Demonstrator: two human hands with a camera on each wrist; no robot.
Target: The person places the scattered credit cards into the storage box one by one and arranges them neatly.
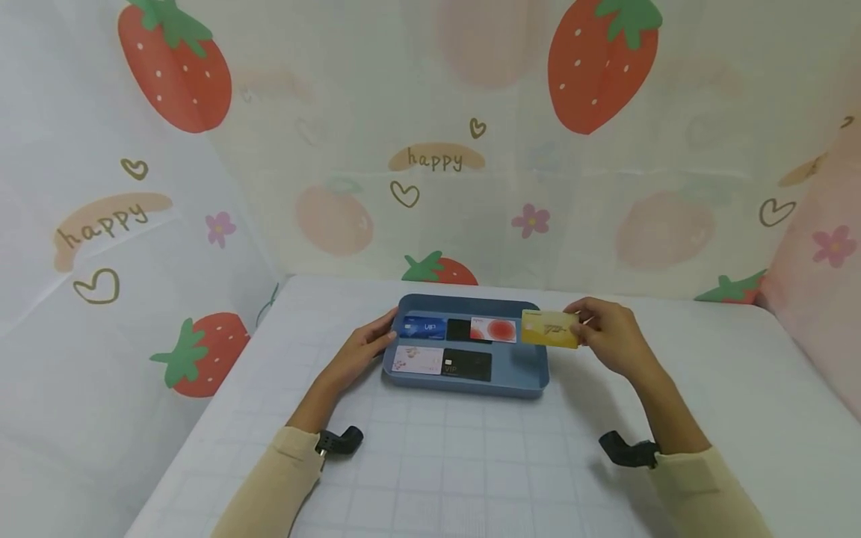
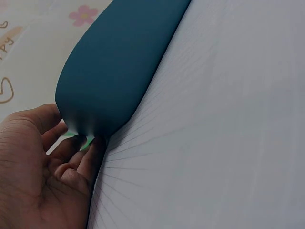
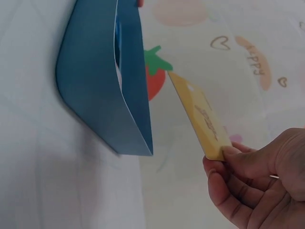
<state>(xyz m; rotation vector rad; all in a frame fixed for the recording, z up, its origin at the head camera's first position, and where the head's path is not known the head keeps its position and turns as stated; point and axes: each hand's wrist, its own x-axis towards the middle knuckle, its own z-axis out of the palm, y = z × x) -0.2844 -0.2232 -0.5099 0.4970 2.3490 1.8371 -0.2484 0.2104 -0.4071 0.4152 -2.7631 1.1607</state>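
A blue tray (image 1: 437, 385) lies on the table with several cards in it. Its back row has a blue VIP card (image 1: 424, 328) and a red-and-white card (image 1: 493, 329) that partly covers a dark card (image 1: 459, 329). In front lie a pale floral card (image 1: 417, 359) and a black VIP card (image 1: 467, 365). My left hand (image 1: 366, 345) holds the tray's left end, its fingers curled against the wall (image 2: 114, 67). Above the tray's right end, my right hand (image 1: 608, 336) pinches a yellow card (image 3: 202, 117) by one edge, tilted and apart from the tray.
A white table cover (image 1: 437, 463) with a faint grid spreads around the tray. Behind it rises a curtain (image 1: 377, 112) printed with strawberries, hearts and "happy". Each wrist carries a black camera mount, such as the one on the right (image 1: 628, 450).
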